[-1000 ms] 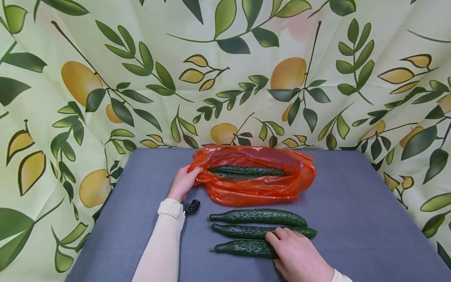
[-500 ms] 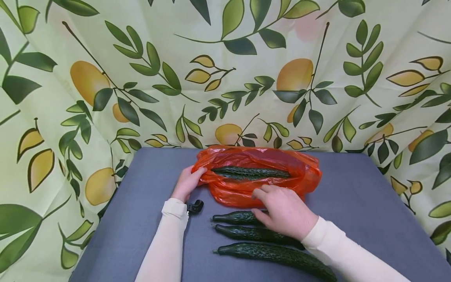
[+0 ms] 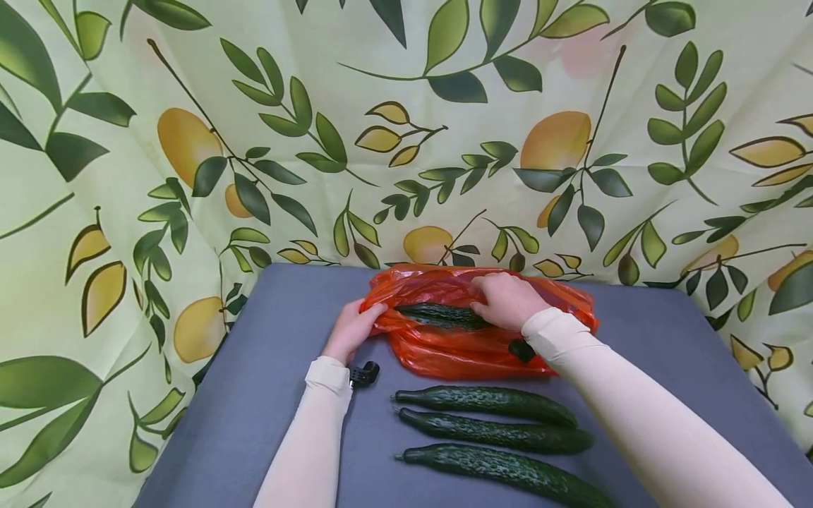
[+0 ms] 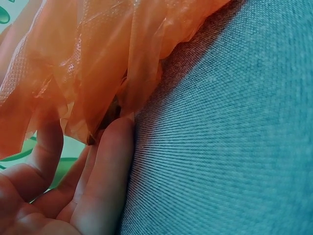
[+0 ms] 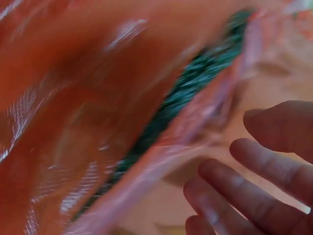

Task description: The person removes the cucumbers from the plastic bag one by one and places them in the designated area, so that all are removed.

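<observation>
A red plastic bag lies at the back of the table with its mouth open. Inside it, dark green bumpy cucumbers show partly; how many cannot be told. My left hand pinches the bag's left edge between thumb and fingers, seen close in the left wrist view. Over the bag's mouth is my right hand, its fingers loosely bent and holding nothing in the right wrist view, beside a strip of cucumber. Three more cucumbers lie side by side in front of the bag: a rear one, a middle one and a front one.
The grey cloth-covered table runs up to a leaf-and-fruit patterned curtain behind the bag and at both sides. A small black device sits at the left wrist.
My right hand has let go of the front cucumber and moved forward, across the others, to the bag's mouth. My left hand keeps its pinch on the bag. The head view has shifted slightly.
</observation>
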